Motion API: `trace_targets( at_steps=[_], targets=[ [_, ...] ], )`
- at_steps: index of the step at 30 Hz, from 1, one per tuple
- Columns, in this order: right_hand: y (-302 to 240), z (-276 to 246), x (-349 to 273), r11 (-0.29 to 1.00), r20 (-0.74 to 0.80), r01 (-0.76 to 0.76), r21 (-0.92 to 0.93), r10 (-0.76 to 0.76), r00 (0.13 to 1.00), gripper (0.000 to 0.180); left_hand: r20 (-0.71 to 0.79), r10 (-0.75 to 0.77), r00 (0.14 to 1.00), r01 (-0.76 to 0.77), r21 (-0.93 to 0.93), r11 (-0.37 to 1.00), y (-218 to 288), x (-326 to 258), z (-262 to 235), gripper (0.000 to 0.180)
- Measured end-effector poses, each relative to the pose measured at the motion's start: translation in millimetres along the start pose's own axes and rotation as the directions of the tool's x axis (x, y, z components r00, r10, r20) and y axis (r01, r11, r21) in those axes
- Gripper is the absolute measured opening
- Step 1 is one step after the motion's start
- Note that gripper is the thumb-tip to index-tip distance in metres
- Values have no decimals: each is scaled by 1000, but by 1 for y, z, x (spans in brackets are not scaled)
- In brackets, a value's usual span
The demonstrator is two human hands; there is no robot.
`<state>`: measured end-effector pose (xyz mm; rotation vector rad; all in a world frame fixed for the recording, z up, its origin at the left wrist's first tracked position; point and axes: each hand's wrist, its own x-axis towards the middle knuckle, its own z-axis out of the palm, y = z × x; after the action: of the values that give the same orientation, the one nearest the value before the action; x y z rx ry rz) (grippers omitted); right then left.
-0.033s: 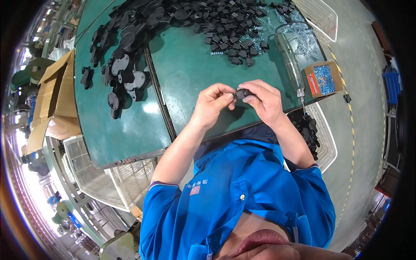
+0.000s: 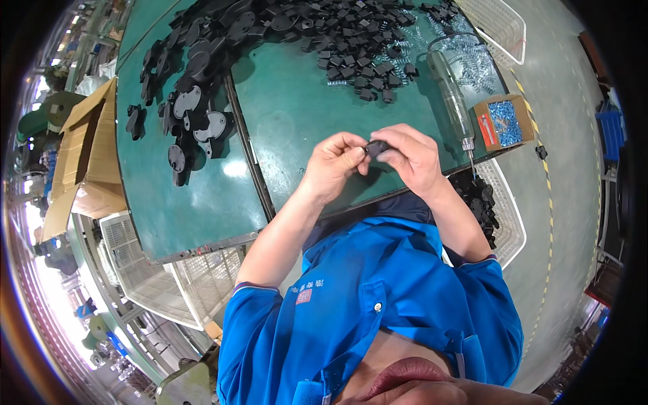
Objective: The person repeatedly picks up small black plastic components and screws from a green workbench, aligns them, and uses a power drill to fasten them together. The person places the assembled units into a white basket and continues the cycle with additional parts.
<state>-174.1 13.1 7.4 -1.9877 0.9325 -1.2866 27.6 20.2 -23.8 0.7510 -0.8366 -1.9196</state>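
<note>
Over the green table (image 2: 283, 94): my right hand (image 2: 413, 155) grips a small black part (image 2: 376, 148); my left hand (image 2: 333, 163) pinches at its left end.
Pinch point: largely hidden by fingers; a loose hold could, I judge, drop the part.
Power screwdriver (image 2: 451, 94): tip overhangs the near edge above the white crate (image 2: 517, 219); my right arm might knock it.
Room: tabletop lies open ahead, up to the black blocks (image 2: 358, 64).

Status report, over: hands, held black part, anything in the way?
Right hand grips small black part. Left hand pinched at its left end. Power screwdriver to the right, clear of both hands.
</note>
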Motion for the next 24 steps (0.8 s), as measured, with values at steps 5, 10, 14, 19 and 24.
trace_targets(
  at_steps=[5,10,14,19,24],
  targets=[
    [-3,-2,-1,995,11,51,-85,-50,999,37,125,-118,985,159,-408,899,-18,1,5,20],
    [-13,-18,1,988,130,-156,-12,156,979,74,185,-93,978,166,-437,884,-12,-5,7,20],
    [-5,-23,4,946,224,-299,128,266,937,65,208,-53,977,145,-456,878,-8,-11,2,21],
    [-25,1,25,927,362,-263,267,157,919,64,153,-54,987,120,-469,875,0,-29,-7,21],
    [-37,17,47,935,508,-250,251,92,856,52,202,-80,976,173,-503,847,9,-49,-19,23]
  ],
)
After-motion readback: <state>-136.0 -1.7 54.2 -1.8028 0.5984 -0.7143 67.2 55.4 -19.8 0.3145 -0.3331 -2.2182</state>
